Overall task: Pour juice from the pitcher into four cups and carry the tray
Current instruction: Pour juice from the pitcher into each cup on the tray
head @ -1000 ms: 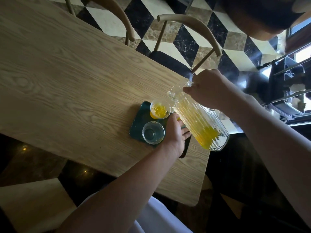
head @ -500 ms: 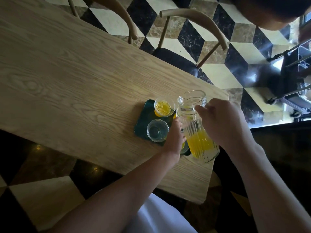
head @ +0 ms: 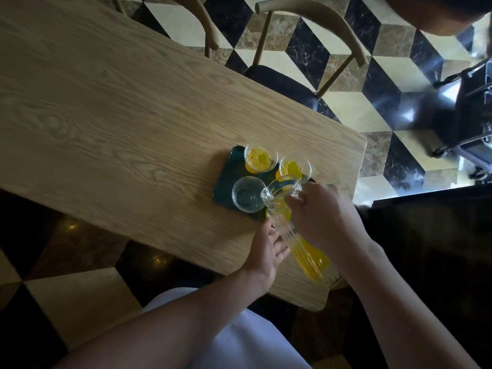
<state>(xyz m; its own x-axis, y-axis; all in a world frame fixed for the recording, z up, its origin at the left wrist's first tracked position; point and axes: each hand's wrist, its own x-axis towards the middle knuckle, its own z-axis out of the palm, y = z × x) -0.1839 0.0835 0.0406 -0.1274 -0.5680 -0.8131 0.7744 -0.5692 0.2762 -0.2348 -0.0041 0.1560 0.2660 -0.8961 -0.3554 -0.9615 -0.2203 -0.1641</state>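
Note:
A dark green tray (head: pixel 225 179) lies near the table's right end. On it, two clear cups (head: pixel 261 159) (head: pixel 295 168) hold foamy orange juice, and a third cup (head: pixel 247 194) at the near left is empty. My right hand (head: pixel 322 218) grips the neck of the ribbed glass pitcher (head: pixel 306 253). The pitcher is tilted, its spout just at the empty cup's rim. Juice sits in the pitcher's lower half. My left hand (head: pixel 266 249) rests by the tray's near edge, fingers straight beside the pitcher. A trace of yellow shows under the pitcher; whether a fourth cup stands there I cannot tell.
The wooden table (head: pixel 119 115) stretches bare to the left; its rounded right corner is close to the tray. Two wooden chairs (head: pixel 314 20) stand at the far side on a chequered floor. A dark metal rack (head: pixel 474 107) is at the far right.
The pitcher went from upright to tilted, its spout now at the empty cup. My left hand drew back from the tray toward me. A second filled cup has come into view.

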